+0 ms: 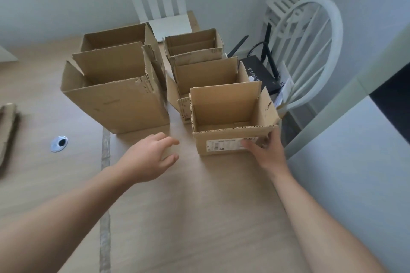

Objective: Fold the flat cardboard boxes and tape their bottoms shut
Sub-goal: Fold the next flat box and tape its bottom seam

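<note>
**A:** Where is the box being handled?

**B:** The small labelled box stands upright near the right edge of the tabletop, its top flaps raised. It is the nearest of five boxes. Its bottom is hidden, so I cannot tell about tape.

**A:** And the right hand?

**B:** The right hand clasps the box's near right corner. The thumb lies on the front face at the end of the white label, and the other fingers wrap round the right side.

**A:** The left?

**B:** The left hand hovers over bare tabletop, left of that box and apart from it. Its fingers are loosely curled and hold nothing.

**A:** The other boxes?

**B:** A middle small box and a far small box line up close behind the labelled one. To their left stand a large front box and a large rear box, all open on top.

**A:** Anything else?

**B:** Flat cardboard lies at the left edge, with a round cable grommet near it. A white chair stands at the right, beside a black router with antennas.
</note>
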`<action>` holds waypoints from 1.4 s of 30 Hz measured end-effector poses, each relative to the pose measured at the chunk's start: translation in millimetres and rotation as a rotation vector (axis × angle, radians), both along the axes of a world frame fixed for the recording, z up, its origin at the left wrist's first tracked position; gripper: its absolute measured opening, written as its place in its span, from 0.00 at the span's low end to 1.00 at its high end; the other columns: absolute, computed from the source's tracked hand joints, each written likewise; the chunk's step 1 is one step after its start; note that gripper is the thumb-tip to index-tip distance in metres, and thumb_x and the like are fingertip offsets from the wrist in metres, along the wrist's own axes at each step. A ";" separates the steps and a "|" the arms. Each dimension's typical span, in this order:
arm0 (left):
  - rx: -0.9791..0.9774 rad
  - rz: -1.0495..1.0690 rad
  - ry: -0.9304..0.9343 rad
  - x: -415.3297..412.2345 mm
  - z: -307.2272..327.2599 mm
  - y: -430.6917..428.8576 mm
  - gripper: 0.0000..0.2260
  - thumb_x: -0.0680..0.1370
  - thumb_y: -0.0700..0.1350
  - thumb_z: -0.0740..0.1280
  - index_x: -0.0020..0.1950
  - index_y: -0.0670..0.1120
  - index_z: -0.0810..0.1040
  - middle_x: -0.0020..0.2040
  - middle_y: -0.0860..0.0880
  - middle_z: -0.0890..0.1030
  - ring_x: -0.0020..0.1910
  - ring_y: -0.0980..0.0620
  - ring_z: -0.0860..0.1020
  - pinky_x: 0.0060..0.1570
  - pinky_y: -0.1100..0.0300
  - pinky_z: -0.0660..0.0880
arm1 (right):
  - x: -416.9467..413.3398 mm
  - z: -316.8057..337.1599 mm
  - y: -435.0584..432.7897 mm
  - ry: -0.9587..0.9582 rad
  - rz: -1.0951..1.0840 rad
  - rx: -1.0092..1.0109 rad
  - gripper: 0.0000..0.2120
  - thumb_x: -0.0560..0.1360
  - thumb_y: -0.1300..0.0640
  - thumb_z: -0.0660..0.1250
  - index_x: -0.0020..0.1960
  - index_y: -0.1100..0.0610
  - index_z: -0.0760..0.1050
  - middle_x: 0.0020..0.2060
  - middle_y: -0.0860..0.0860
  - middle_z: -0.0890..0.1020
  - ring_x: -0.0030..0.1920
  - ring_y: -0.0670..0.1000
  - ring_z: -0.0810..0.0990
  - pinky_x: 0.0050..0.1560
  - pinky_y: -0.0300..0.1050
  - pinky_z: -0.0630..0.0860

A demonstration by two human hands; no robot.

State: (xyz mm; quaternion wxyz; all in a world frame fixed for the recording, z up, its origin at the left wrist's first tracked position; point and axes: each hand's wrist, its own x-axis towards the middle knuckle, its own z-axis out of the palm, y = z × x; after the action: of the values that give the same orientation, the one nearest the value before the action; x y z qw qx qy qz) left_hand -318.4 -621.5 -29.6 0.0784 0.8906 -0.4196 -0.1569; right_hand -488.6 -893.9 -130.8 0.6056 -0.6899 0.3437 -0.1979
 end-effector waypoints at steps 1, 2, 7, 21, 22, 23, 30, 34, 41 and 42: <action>0.003 0.001 -0.004 1.1 1.0 -0.6 0.18 0.80 0.57 0.64 0.68 0.53 0.74 0.62 0.53 0.76 0.62 0.50 0.74 0.59 0.54 0.72 | 2.2 0.4 1.0 0.016 -0.004 -0.008 0.31 0.61 0.41 0.79 0.59 0.35 0.68 0.54 0.33 0.80 0.56 0.38 0.79 0.57 0.44 0.76; 0.002 0.004 -0.006 2.5 1.9 -0.7 0.18 0.80 0.57 0.64 0.68 0.53 0.74 0.62 0.53 0.76 0.62 0.50 0.74 0.59 0.54 0.72 | 3.6 1.0 2.2 0.030 -0.009 -0.016 0.29 0.61 0.40 0.79 0.58 0.34 0.69 0.54 0.32 0.80 0.57 0.37 0.78 0.57 0.43 0.75; -0.002 0.013 -0.005 4.9 3.5 4.9 0.18 0.80 0.56 0.64 0.68 0.52 0.75 0.62 0.53 0.76 0.62 0.49 0.74 0.59 0.54 0.72 | 15.0 11.0 2.7 0.097 -0.018 -0.056 0.22 0.66 0.44 0.78 0.53 0.36 0.70 0.51 0.32 0.80 0.56 0.36 0.78 0.47 0.32 0.71; -0.035 0.042 -0.003 -22.5 29.2 49.6 0.20 0.81 0.57 0.62 0.70 0.52 0.72 0.65 0.52 0.74 0.63 0.49 0.74 0.60 0.53 0.73 | -37.6 59.0 80.0 0.361 -0.053 -0.440 0.09 0.79 0.49 0.66 0.55 0.53 0.76 0.52 0.49 0.75 0.56 0.55 0.75 0.52 0.45 0.68; -0.040 0.045 -0.016 -25.3 33.9 59.0 0.20 0.81 0.56 0.62 0.70 0.51 0.72 0.65 0.52 0.74 0.63 0.49 0.74 0.59 0.54 0.73 | -41.2 64.8 93.3 0.386 0.020 -0.498 0.09 0.79 0.49 0.65 0.54 0.54 0.76 0.51 0.49 0.76 0.55 0.54 0.76 0.51 0.45 0.69; -0.047 0.053 -0.028 -28.7 38.7 69.5 0.20 0.81 0.56 0.62 0.71 0.51 0.72 0.65 0.52 0.74 0.63 0.49 0.74 0.58 0.55 0.73 | -43.2 71.5 107.3 0.404 0.089 -0.548 0.09 0.80 0.48 0.64 0.53 0.53 0.77 0.50 0.49 0.76 0.54 0.53 0.76 0.49 0.45 0.70; -0.077 0.151 -0.076 -64.0 68.8 177.3 0.18 0.80 0.56 0.62 0.69 0.54 0.73 0.65 0.56 0.74 0.61 0.52 0.75 0.52 0.57 0.71 | -39.0 128.4 228.4 0.426 0.419 -0.818 0.14 0.81 0.47 0.60 0.58 0.55 0.76 0.55 0.53 0.77 0.57 0.56 0.74 0.56 0.51 0.72; -0.080 0.223 -0.101 -89.4 82.7 263.1 0.17 0.80 0.56 0.61 0.69 0.56 0.72 0.64 0.57 0.74 0.59 0.53 0.75 0.48 0.57 0.70 | -38.2 162.1 311.1 0.407 0.537 -0.949 0.17 0.81 0.45 0.58 0.63 0.53 0.74 0.60 0.51 0.76 0.61 0.55 0.73 0.58 0.50 0.71; -0.008 0.400 -0.190 -133.3 98.6 425.7 0.18 0.81 0.56 0.59 0.70 0.55 0.71 0.66 0.55 0.73 0.60 0.50 0.75 0.53 0.55 0.72 | -30.1 200.0 463.4 0.277 0.667 -1.206 0.17 0.81 0.44 0.57 0.62 0.53 0.74 0.57 0.52 0.76 0.58 0.58 0.74 0.54 0.51 0.68; 0.008 0.424 -0.203 -137.8 100.3 446.0 0.18 0.81 0.56 0.59 0.70 0.55 0.71 0.66 0.54 0.73 0.60 0.49 0.75 0.52 0.55 0.72 | -27.0 203.3 483.6 0.263 0.691 -1.233 0.17 0.81 0.44 0.57 0.63 0.53 0.73 0.57 0.52 0.76 0.58 0.58 0.74 0.54 0.51 0.69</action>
State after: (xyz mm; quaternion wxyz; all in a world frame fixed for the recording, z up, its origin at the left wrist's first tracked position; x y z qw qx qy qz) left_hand -456.2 -175.5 70.7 0.0633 0.9704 -0.2281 -0.0480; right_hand -515.5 -410.3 72.4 0.0873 -0.9938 0.0014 -0.0685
